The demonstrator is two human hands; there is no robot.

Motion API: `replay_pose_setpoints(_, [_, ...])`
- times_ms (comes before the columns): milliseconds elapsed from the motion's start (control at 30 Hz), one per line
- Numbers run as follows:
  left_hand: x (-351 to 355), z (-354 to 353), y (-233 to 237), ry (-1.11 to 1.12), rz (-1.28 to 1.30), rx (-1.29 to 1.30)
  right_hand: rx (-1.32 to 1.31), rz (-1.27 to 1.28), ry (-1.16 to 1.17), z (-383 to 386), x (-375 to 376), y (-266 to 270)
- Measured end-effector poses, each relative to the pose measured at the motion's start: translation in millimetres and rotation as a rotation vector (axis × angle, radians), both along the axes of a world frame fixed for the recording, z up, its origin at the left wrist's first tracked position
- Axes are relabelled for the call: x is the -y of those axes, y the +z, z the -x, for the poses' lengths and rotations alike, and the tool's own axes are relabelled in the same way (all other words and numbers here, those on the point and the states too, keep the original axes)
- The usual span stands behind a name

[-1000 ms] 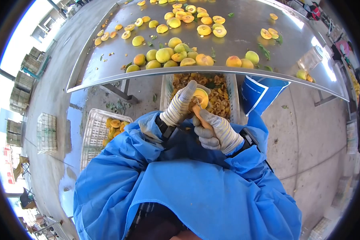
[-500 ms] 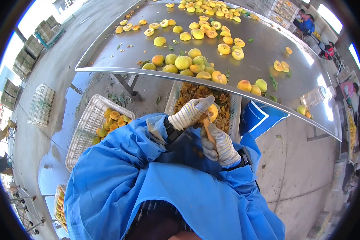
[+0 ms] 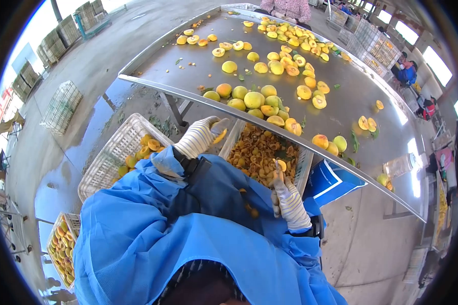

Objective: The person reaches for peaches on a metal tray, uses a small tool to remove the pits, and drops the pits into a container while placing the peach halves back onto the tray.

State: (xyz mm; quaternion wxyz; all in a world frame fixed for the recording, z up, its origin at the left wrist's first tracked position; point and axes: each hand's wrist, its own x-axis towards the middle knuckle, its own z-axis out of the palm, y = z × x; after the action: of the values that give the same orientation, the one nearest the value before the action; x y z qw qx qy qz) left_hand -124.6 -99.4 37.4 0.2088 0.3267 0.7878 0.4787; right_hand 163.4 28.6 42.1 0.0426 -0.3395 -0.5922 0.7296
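Observation:
My left hand (image 3: 201,136), in a striped glove, has its fingers closed round a piece of yellow fruit (image 3: 220,136) near the table's front edge. Lower and to the right, my right hand (image 3: 288,199), also gloved, grips a tool with an orange-brown handle (image 3: 278,175). A piece of yellow fruit (image 3: 282,164) is at the tool's upper end. Between my hands and beyond them, a crate of small brown-orange pieces (image 3: 257,152) stands under the table edge. Whole and halved yellow fruits (image 3: 254,99) lie on the metal table (image 3: 188,81).
A white crate with fruit (image 3: 112,145) stands at left, another fruit-filled crate (image 3: 63,244) lower left. A blue container (image 3: 331,180) is right of the middle crate. Across the table is a person in a patterned top (image 3: 290,7). Stacked crates (image 3: 374,46) stand behind.
My hands have moved apart: the left went left with a fruit piece, the right stayed low with the tool. The view has shifted, and the person across the table now shows.

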Motion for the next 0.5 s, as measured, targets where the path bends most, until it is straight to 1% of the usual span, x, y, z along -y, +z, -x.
replay_pose_setpoints(33, [19, 23, -10, -0.018, 0.169, -0.206, 0.128, -0.362, 0.086, -4, -12, -14])
replay_pose_setpoints(67, [38, 43, -18, -0.037, 0.342, -0.409, 0.209, -0.664, 0.135, -7, -17, -26])
replay_pose_setpoints(100, [58, 49, -11, -0.046, 0.488, -0.459, 0.29, -0.966, 0.176, -12, -20, -36])
replay_pose_setpoints(133, [75, 51, -2, -0.059, 0.635, -0.506, 0.372, -1.266, 0.208, -9, -18, -33])
replay_pose_setpoints(167, [86, 56, 5, -0.102, 0.789, -0.469, 0.428, -1.182, 0.243, -10, -16, -25])
replay_pose_setpoints(200, [95, 55, 10, -0.072, 0.795, -0.416, 0.405, -1.188, 0.253, -6, -17, -21])
replay_pose_setpoints(267, [87, 53, 18, -0.094, 0.932, -0.592, 0.377, -1.195, 0.262, -6, -17, -19])
replay_pose_setpoints(300, [73, 51, 15, -0.117, 0.711, -0.574, 0.312, -1.274, 0.244, -8, -21, -33])
replay_pose_setpoints(367, [41, 49, 9, -0.149, 0.257, -0.515, 0.383, -1.322, 0.227, -8, -19, -41])
replay_pose_setpoints(400, [18, 40, 15, -0.235, 0.127, -0.636, 0.411, -1.354, 0.223, -6, -21, -43])
replay_pose_setpoints(433, [-10, 36, 11, -0.35, -0.027, -0.734, 0.438, -1.35, 0.206, -6, -23, -51])
replay_pose_setpoints(467, [-36, 19, 27, -0.414, -0.027, -0.624, 0.49, -1.294, 0.202, -8, -21, -45])
replay_pose_setpoints(500, [-59, 4, 34, -0.432, -0.031, -0.682, 0.525, -1.246, 0.199, -7, -19, -33])
